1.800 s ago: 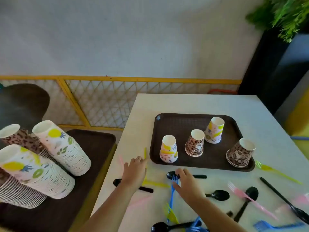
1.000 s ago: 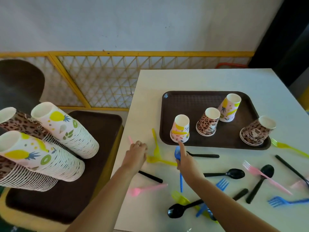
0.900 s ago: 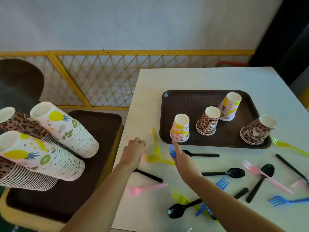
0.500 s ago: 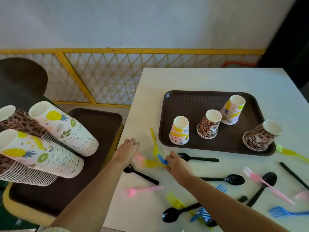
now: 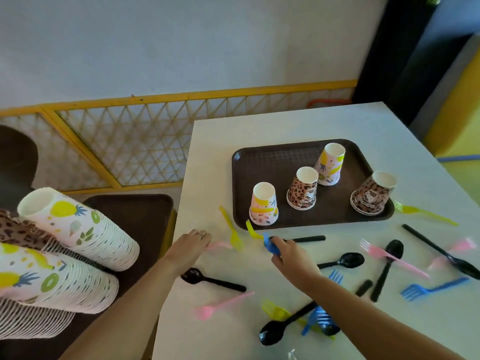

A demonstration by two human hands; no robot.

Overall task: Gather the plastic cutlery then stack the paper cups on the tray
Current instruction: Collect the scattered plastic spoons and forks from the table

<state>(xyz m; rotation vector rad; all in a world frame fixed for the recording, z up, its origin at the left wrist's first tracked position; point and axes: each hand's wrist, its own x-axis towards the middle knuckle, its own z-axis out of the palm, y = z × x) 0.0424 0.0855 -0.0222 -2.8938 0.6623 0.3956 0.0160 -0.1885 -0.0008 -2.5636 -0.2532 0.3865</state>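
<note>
Head view: right hand (image 5: 288,255) grips blue fork (image 5: 270,245); left hand (image 5: 191,244) pinches pink utensil (image 5: 219,246); best align handles before grabbing more.

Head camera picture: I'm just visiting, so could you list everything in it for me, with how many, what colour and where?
Table: one, white, centre and right.
Tray: one, dark brown, on the table.
Paper cups: four, two fruit-print and two leopard-print, upside down on the tray.
Spoons: at least five, black, scattered on the table.
Pink forks: at least three, some blurred, on the table.
Yellow forks: at least three, on the table.
Blue forks: at least three, loose on the table.
Cup stacks: at least three, same prints, lying sideways at left.
Second tray: one, dark brown, under the stacks.
Fence: one, yellow, behind.
Left hand: touches a blurred pink piece.
Right hand: holds another blue fork.
</note>
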